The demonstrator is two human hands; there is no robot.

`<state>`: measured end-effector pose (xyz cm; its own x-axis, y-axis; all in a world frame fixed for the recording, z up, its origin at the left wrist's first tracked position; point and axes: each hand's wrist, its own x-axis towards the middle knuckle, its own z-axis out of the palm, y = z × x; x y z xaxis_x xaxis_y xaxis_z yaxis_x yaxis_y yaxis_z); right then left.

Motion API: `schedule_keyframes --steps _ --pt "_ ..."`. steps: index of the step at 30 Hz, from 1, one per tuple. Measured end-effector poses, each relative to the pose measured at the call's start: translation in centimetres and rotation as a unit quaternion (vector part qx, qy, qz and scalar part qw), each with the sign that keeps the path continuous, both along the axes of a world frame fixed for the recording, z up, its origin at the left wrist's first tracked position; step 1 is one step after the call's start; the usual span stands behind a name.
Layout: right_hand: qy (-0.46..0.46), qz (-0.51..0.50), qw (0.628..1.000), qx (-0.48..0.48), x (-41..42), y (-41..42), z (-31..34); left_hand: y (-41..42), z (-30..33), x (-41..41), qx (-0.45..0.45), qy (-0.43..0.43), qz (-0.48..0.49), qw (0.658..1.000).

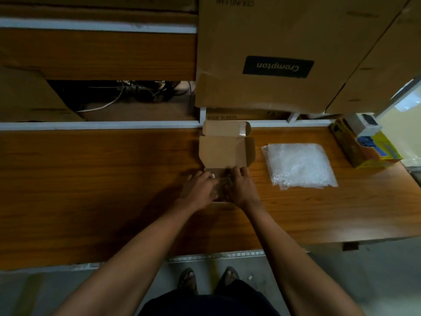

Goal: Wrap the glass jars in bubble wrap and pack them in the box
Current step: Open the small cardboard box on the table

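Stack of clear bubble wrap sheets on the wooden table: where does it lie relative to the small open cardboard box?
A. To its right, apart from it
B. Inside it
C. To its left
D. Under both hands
A: the stack of clear bubble wrap sheets lies on bare table right of the small open cardboard box, with a gap between them.

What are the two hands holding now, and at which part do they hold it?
Both hands, left hand and right hand, grip a bubble-wrapped bundle by its two sides, over the open cardboard box. Whether a jar is inside cannot be told.
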<state>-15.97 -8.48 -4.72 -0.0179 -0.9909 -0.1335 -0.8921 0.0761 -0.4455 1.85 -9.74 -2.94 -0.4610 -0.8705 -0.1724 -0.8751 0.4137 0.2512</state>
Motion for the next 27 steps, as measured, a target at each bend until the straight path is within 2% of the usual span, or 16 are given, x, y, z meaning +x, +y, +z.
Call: schedule_keyframes --steps 8,14,20,23,27 --pt "0.055 0.014 0.998 0.004 -0.4 -1.3 -2.1 -1.5 -0.9 -0.3 -0.076 -0.073 -0.038 0.994" --pt "0.012 0.035 0.999 -0.036 -1.4 -1.4 -2.3 -2.2 -0.8 -0.6 -0.112 -0.012 -0.034 0.993" --pt "-0.053 0.060 0.993 -0.083 -2.6 -0.6 -1.4 -3.7 0.4 -0.6 -0.046 0.070 0.006 0.996" --pt "-0.069 0.084 0.990 -0.094 -2.9 0.0 -1.4 -4.2 0.4 -1.1 -0.044 0.055 0.017 0.997" --pt "-0.026 0.107 0.988 -0.111 -3.3 0.9 -1.1 -4.4 -0.3 -1.3 -0.062 0.041 0.019 0.997"
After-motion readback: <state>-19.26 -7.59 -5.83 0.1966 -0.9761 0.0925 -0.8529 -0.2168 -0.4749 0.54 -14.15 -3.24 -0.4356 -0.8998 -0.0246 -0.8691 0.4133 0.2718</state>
